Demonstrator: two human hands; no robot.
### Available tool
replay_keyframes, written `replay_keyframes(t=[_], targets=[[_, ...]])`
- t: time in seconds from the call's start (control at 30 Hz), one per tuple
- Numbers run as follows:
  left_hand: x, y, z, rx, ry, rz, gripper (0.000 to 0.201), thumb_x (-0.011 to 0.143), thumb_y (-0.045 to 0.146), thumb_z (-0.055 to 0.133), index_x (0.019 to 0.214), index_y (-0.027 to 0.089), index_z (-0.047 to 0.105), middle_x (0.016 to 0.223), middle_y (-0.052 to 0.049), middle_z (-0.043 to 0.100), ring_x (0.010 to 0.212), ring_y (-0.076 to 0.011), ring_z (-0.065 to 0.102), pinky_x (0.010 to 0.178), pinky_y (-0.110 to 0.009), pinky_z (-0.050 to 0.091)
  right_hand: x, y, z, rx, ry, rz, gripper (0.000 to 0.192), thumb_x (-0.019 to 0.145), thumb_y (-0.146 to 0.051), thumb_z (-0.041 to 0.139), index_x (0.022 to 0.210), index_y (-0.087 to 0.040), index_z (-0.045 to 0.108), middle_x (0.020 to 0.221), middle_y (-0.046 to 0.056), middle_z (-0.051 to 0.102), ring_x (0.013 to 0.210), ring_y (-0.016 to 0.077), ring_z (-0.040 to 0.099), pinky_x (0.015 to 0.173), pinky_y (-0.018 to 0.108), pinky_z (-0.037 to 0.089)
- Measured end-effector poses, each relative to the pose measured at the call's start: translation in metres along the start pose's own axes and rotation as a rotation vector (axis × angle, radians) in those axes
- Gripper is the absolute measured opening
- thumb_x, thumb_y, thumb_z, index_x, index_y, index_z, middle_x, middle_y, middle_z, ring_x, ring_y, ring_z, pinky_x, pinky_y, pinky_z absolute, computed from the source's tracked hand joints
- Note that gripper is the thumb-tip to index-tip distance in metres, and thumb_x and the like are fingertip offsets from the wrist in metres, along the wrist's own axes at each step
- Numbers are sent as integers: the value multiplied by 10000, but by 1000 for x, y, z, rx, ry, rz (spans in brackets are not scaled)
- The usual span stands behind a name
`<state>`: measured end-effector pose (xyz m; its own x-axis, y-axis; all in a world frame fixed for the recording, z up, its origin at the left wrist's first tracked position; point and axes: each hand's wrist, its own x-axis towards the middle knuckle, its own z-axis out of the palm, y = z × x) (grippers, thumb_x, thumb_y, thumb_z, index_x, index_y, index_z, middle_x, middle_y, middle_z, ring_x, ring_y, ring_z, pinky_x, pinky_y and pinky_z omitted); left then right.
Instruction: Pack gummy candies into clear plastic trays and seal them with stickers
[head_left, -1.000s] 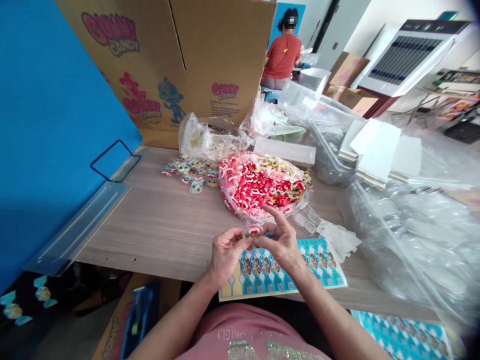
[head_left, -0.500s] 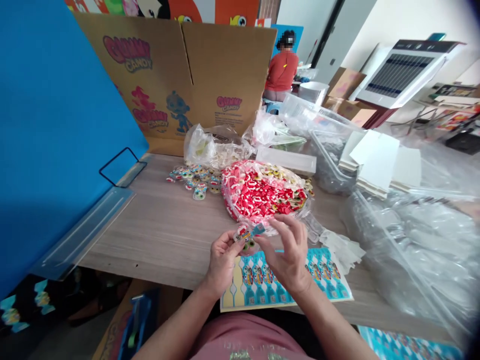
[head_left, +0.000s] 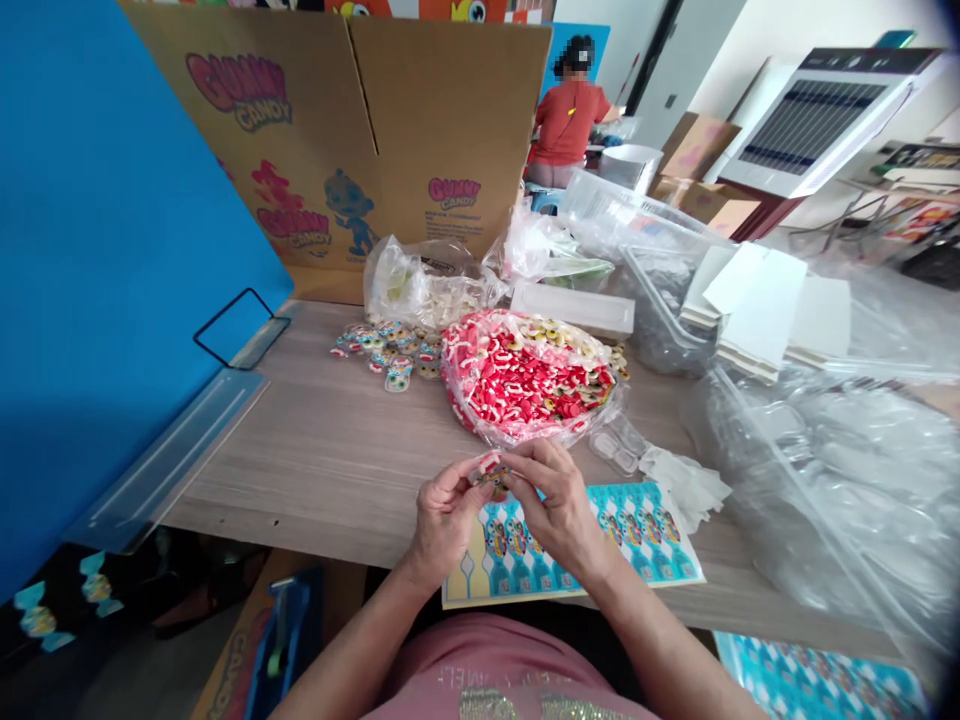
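We are pinching a small clear blister packet of red-and-white gummy candy (head_left: 491,468) between left hand (head_left: 444,520) and right hand (head_left: 556,505), above the blue printed sticker sheet (head_left: 637,535). Loosening either pinch risks dropping it; the clear bag of red gummies (head_left: 529,375) is lying just beyond.

Both forearms are bare up to the lower edge of the picture, with no sleeves visible on them. The left hand (head_left: 444,517) and the right hand (head_left: 559,505) wear no gloves, and I see no rings, watch or bracelet on them. Below the hands, close to the camera, the person wears a pink top (head_left: 480,670). It has a line of pale letters across the chest and under it a band of glittering golden-silver decoration.
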<state>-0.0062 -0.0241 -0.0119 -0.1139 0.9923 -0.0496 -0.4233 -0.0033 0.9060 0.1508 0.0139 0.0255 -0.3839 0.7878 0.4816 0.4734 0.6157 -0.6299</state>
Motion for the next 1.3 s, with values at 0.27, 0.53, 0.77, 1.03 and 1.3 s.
replay_keyframes(t=[0.27,0.53,0.77,1.03,1.3], targets=[[-3,4,0,-170,-94,-258,340,671,276,863,983,182,766,937,-45,775,771,-201,730,724,-352,628,3,13,-18,507,-410,218,184,951,-342,565,916,-220,699,885,18,653,858,165,608,811,319,491],[-1,-4,2,-26,-46,-300,334,640,321,855,885,119,752,689,-34,730,589,-147,673,623,-266,552,-22,24,9,570,-180,452,226,876,-411,660,933,-213,751,831,43,727,763,188,665,708,290,539],[9,9,-3,78,70,-269,273,612,344,828,764,131,751,694,-33,725,632,-143,638,636,-247,507,-6,13,31,661,-120,459,204,895,-396,627,927,-222,730,846,26,730,793,188,674,740,283,547],[117,66,-90,456,349,-111,330,507,279,839,767,154,679,548,43,604,450,-87,447,421,-202,306,-22,38,2,41,-22,354,234,861,-218,612,1064,-186,723,946,66,720,849,183,668,797,301,522],[200,86,-123,437,396,-6,328,519,219,782,773,164,583,602,-12,611,515,-164,605,595,-377,477,-32,118,-97,-667,-49,684,284,892,-271,585,1121,-181,728,1152,132,713,1106,297,614,918,397,463]])
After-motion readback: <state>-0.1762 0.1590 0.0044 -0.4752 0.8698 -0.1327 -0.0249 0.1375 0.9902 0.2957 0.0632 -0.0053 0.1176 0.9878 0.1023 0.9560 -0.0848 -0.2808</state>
